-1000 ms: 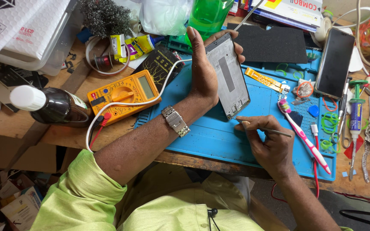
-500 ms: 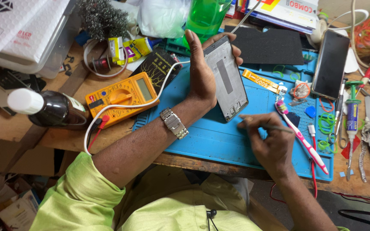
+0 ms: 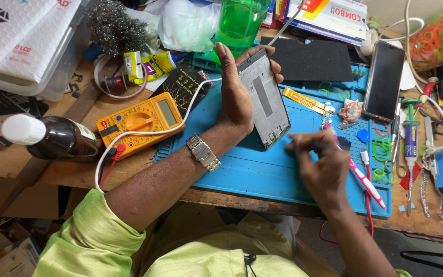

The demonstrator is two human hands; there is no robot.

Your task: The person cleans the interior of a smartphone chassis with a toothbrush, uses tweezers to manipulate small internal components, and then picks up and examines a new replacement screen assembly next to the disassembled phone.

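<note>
My left hand [image 3: 238, 97] holds a grey phone frame [image 3: 265, 97] upright by its edges above the blue work mat [image 3: 262, 169]. A metal watch [image 3: 203, 152] sits on that wrist. My right hand [image 3: 321, 164] hovers low over the mat, just right of the frame's bottom end, fingers pinched on a thin dark tool [image 3: 329, 146] that is mostly hidden by the fingers. A pink and white toothbrush [image 3: 367, 179] lies on the mat right beside that hand.
A yellow multimeter [image 3: 139, 123] and a dark bottle with a white cap [image 3: 52, 137] stand left of the mat. A black phone [image 3: 384, 79], tweezers, a syringe tube [image 3: 411, 133] and green rubber bands lie to the right. A green bottle [image 3: 239, 23] stands behind.
My right hand has moved up and a little left, closer to the bottom of the phone frame. My left hand keeps the frame in about the same place.
</note>
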